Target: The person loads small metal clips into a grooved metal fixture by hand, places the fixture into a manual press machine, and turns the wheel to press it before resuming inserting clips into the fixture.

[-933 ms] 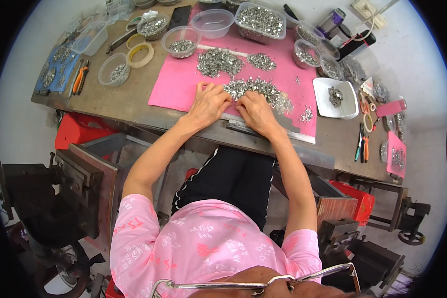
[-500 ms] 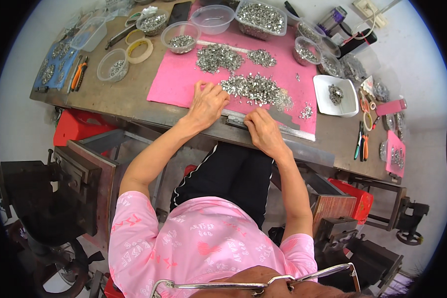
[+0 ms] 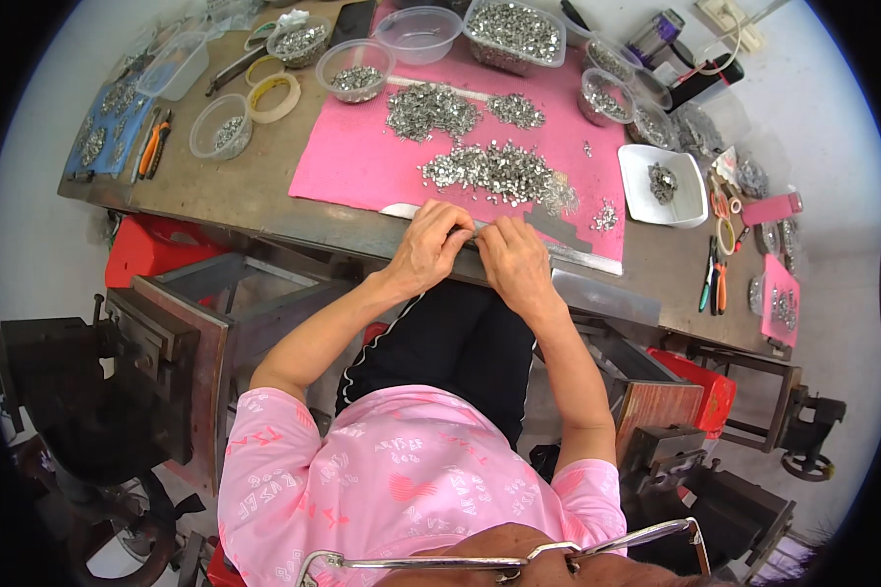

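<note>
At the front edge of the workbench my left hand [image 3: 429, 245] and my right hand [image 3: 515, 262] are close together, fingertips nearly meeting. Both are closed, thumbs against bent fingers. A small dark edge shows between them; whatever they pinch is too small or hidden to name. Just beyond lies a loose pile of small shiny metal pieces [image 3: 494, 171] on a pink mat [image 3: 338, 161]. Farther back on the mat are a greyer heap of metal pieces [image 3: 431, 112] and a smaller heap [image 3: 516, 112].
Clear plastic tubs of metal pieces [image 3: 357, 76] line the back, beside an empty round tub [image 3: 419, 39]. To the right stand a white dish [image 3: 690, 205] and pliers [image 3: 720, 284]. Left are tape rolls [image 3: 274, 98] and orange-handled pliers [image 3: 155, 147]. Drawers [image 3: 255, 293] flank my legs.
My left hand has come back from the near-left end of the shiny pile to the bench edge, beside my right hand. My right hand has shifted slightly; its fingers stay closed.
</note>
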Tool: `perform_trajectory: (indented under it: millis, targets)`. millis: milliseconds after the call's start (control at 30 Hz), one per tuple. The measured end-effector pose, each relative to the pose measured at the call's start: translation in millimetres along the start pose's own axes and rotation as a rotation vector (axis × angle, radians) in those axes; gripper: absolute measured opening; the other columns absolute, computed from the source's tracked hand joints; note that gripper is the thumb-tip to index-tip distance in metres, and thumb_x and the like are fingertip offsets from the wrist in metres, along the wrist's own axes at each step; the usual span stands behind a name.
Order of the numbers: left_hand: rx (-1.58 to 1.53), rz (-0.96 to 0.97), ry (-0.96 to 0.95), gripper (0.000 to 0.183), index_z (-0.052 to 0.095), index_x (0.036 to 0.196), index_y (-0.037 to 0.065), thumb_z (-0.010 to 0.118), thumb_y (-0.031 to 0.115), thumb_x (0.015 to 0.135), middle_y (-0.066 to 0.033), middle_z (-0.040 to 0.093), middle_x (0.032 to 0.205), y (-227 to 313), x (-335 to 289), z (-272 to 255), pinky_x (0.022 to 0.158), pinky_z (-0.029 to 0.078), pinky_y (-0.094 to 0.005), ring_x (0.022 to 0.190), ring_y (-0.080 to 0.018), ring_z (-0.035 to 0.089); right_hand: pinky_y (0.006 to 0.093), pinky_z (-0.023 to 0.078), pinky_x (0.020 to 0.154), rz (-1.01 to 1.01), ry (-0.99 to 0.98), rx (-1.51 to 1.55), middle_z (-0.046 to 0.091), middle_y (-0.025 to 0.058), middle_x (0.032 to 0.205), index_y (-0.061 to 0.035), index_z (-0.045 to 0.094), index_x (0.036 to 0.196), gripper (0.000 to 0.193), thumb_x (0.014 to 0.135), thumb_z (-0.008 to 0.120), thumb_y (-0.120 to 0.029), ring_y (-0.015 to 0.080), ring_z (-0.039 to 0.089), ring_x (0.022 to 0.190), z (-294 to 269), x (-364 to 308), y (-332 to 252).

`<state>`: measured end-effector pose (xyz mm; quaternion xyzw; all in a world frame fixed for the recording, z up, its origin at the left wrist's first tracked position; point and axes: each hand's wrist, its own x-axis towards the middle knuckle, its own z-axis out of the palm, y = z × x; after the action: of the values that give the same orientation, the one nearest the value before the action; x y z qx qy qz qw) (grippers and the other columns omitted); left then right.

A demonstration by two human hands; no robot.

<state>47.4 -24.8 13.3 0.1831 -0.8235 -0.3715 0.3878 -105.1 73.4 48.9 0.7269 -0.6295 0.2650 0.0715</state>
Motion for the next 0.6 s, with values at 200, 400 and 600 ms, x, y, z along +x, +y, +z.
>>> perform_trajectory:
  millis: [200, 400, 600]
  targets:
    - [0.015, 0.029, -0.004, 0.007, 0.060, 0.095, 0.001, 0.064, 0.000, 0.089, -0.0115, 0.064, 0.097, -1.2, -2.0, 6.8, 0.084, 0.046, -0.0398, 0.091, -0.0306, 0.059, 0.0427, 0.050, 0.071, 0.166, 0.064, 0.283, 0.063, 0.0124, 0.082, -0.0012, 0.067, 0.091, 0.008, 0.086, 0.072, -0.004, 0.0325, 0.063, 0.078, -8.3, 2.2, 17.6]
    - [0.139, 0.163, 0.001, 0.010, 0.059, 0.096, 0.001, 0.064, 0.000, 0.088, -0.0137, 0.063, 0.096, 0.9, -0.7, 6.1, 0.081, 0.048, -0.0424, 0.089, -0.0337, 0.059, 0.0430, 0.051, 0.069, 0.201, 0.065, 0.305, 0.064, 0.0132, 0.083, -0.0012, 0.068, 0.092, 0.007, 0.086, 0.071, -0.003, 0.0333, 0.064, 0.077, -5.2, 10.1, 20.4]
    - [0.184, 0.128, -0.021, 0.014, 0.057, 0.097, 0.000, 0.065, -0.002, 0.087, -0.0150, 0.059, 0.093, 7.2, -2.0, 5.4, 0.077, 0.048, -0.0439, 0.085, -0.0367, 0.058, 0.0428, 0.052, 0.070, 0.210, -0.053, 0.367, 0.066, 0.0141, 0.085, -0.0003, 0.069, 0.092, 0.009, 0.089, 0.068, -0.008, 0.0349, 0.066, 0.080, 9.3, 34.1, 27.8]
